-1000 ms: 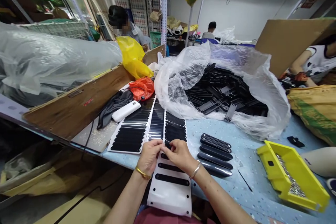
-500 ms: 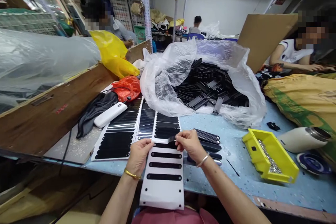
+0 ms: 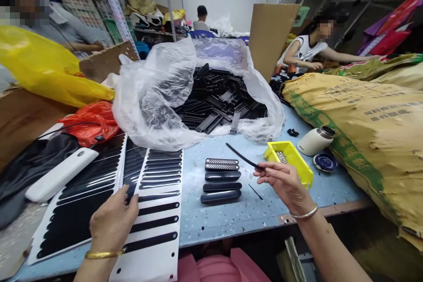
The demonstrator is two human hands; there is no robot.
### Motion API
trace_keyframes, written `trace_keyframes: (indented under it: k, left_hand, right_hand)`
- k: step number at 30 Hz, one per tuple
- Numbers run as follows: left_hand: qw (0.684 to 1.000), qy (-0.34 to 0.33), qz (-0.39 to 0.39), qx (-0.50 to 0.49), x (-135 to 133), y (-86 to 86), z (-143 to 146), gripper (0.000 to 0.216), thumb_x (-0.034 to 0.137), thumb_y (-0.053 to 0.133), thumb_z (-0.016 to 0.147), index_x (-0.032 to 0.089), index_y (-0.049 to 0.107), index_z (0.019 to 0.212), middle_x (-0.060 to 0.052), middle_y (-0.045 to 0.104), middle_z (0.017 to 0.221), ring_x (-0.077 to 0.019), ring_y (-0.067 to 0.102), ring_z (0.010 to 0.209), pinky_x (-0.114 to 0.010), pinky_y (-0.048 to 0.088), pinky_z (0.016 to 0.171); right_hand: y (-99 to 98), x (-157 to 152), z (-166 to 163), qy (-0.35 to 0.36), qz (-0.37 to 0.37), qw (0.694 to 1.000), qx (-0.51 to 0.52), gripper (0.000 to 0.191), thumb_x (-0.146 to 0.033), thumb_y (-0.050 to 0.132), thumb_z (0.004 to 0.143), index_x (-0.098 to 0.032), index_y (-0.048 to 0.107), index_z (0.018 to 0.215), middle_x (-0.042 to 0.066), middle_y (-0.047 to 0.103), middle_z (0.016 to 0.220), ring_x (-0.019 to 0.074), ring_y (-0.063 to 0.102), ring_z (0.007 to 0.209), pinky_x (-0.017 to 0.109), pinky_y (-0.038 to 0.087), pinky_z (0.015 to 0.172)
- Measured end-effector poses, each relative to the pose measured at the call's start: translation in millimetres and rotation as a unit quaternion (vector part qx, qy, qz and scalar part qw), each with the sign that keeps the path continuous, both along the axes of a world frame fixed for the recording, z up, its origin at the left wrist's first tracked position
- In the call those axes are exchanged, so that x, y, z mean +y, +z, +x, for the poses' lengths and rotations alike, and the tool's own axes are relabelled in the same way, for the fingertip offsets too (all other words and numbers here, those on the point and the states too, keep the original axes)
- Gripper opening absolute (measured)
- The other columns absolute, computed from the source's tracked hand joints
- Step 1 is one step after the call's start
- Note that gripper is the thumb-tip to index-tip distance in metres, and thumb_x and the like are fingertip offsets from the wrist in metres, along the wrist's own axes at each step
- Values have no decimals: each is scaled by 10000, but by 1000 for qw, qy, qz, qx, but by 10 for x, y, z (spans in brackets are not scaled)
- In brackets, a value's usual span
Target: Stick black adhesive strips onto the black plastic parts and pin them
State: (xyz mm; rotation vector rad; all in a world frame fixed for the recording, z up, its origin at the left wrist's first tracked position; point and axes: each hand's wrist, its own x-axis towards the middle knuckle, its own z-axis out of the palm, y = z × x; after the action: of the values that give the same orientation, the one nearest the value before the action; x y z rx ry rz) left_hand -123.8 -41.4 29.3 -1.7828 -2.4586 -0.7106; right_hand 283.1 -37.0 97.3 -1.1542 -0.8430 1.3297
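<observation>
Pinched between the thumb and fingers of my right hand (image 3: 284, 183) is one end of a thin black strip (image 3: 242, 156); its free end points up and left over the table. My left hand (image 3: 114, 218) rests at the left edge of a white backing sheet (image 3: 148, 257) bearing rows of black round-ended strips, its thumb and forefinger apart. More sheets of black strips (image 3: 79, 211) lie to the left, partly under that hand. Between my hands, several dark oblong pieces (image 3: 221, 187) sit in a column, with dotted-pattern ones (image 3: 221, 165) at the far end.
A clear plastic bag (image 3: 155, 110) full of black parts (image 3: 214, 97) stands behind. On the right are a yellow bin (image 3: 304, 165) of small metal pieces, a white flask (image 3: 315, 140) and a large sack (image 3: 370, 110). A white oblong device (image 3: 62, 174) lies left. Other people sit farther back.
The view has swung right. My right hand has moved away from the sheet with the black strip, now lifted clear. My left hand has shifted nearer, down the sheet's left edge, its pinch loosened.
</observation>
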Motion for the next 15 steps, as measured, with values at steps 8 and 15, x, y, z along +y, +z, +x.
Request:
trace_keyframes:
  k: [8, 15]
  left_hand:
    - [918, -197, -13, -345, 312, -70, 1081, 280, 427, 588, 782, 202, 706, 900, -63, 742, 882, -223, 680, 826, -290, 529, 708]
    - [881, -239, -58, -404, 590, -259, 1437, 199, 346, 640, 736, 191, 733, 818, -47, 745, 783, -207, 679, 732, -285, 511, 691]
  right_hand:
    - [-513, 316, -34, -63, 6, 998, 15, 342, -253, 858, 535, -156, 735, 838, 8, 663, 723, 144, 630, 625, 324, 578, 608]
    - [-783, 356, -187, -63, -17, 998, -1, 260, -261, 851, 532, -161, 740, 744, 12, 670, 699, 136, 609, 628, 305, 565, 613]
